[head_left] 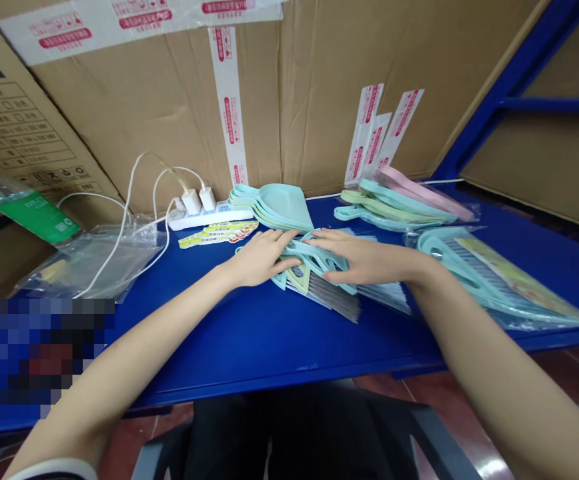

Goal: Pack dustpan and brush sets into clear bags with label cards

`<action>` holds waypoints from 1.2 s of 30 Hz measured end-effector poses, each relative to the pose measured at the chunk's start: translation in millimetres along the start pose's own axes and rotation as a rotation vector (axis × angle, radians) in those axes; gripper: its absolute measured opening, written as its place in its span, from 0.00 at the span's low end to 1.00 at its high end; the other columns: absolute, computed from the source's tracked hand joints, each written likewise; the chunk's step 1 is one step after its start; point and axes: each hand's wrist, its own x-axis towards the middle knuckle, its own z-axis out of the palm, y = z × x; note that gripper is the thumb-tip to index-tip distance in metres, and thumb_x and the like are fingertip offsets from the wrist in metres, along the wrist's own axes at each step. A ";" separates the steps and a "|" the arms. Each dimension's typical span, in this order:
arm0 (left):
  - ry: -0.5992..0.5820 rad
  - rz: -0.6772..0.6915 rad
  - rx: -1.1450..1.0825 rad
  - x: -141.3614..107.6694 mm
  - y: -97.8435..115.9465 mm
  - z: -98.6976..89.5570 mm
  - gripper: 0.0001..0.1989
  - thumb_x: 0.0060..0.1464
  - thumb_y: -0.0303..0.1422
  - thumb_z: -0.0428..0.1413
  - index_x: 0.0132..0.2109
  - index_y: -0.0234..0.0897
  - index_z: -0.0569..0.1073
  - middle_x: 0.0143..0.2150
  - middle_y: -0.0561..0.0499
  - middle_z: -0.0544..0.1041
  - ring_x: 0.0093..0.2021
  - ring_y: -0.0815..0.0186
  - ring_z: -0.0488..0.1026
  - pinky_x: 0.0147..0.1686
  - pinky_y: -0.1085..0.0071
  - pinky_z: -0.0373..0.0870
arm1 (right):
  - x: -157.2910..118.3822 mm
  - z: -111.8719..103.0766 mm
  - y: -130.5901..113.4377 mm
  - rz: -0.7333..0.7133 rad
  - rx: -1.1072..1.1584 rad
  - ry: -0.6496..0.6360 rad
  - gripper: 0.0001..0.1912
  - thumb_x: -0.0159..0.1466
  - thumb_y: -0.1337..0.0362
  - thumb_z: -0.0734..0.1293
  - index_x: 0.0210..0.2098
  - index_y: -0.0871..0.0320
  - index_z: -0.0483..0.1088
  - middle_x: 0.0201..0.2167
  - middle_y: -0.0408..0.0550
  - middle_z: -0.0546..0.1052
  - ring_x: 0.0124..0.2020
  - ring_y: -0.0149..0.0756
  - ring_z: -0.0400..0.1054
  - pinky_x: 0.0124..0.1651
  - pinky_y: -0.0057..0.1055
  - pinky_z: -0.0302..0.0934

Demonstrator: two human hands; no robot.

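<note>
A pile of hand brushes [319, 293] with light blue and pale green handles and grey bristles lies on the table, bristles pointing right and toward me. On the left side of the pile rests my left hand [262, 257], its fingers stretched over the handles and the thumb apart. From the right, my right hand [357, 257] lies across a light blue brush handle [322, 260], fingers extended and thumb spread below. Just behind the hands sits a stack of dustpans [282, 203], light blue on top with pale green beneath. Parts of the brush handles are hidden under both hands.
Printed cards [219, 232] lie before a white power strip [209, 217] with chargers and cables. Bagged dustpan sets [404, 203] and another bagged set [489, 273] are on the right. Clear plastic bags [99, 260] and a green-labelled bottle [34, 213] are left. Cardboard [289, 100] stands behind.
</note>
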 end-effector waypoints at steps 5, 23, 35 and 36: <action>-0.002 0.012 -0.203 -1.2 -16.3 -5.8 0.13 0.63 0.35 0.53 0.52 0.36 0.73 0.47 0.45 0.80 0.46 0.59 0.77 0.47 0.63 0.72 | 2.7 -0.7 -8.2 -0.016 0.013 0.039 0.29 0.60 0.52 0.62 0.59 0.56 0.69 0.60 0.56 0.71 0.65 0.54 0.59 0.64 0.50 0.55; -0.070 0.109 -0.339 -5.6 -27.8 -9.5 0.24 0.58 0.40 0.60 0.59 0.37 0.70 0.48 0.43 0.77 0.46 0.59 0.74 0.44 0.64 0.70 | 8.2 11.2 6.1 0.103 0.009 0.104 0.36 0.65 0.40 0.55 0.66 0.50 0.62 0.68 0.57 0.62 0.69 0.56 0.51 0.65 0.58 0.51; 0.004 0.100 -0.152 1.8 -20.0 -17.1 0.17 0.65 0.40 0.51 0.54 0.38 0.74 0.45 0.45 0.77 0.46 0.59 0.74 0.48 0.61 0.70 | 10.9 1.8 3.3 0.007 -0.015 0.152 0.23 0.67 0.54 0.57 0.55 0.50 0.74 0.54 0.53 0.76 0.55 0.50 0.69 0.57 0.50 0.62; 0.039 0.083 -0.105 4.6 -22.3 -21.5 0.17 0.66 0.40 0.49 0.55 0.37 0.74 0.46 0.44 0.77 0.48 0.59 0.73 0.49 0.60 0.70 | 11.0 1.6 3.5 0.009 -0.020 0.159 0.22 0.67 0.54 0.57 0.55 0.51 0.75 0.54 0.53 0.76 0.54 0.50 0.69 0.57 0.49 0.62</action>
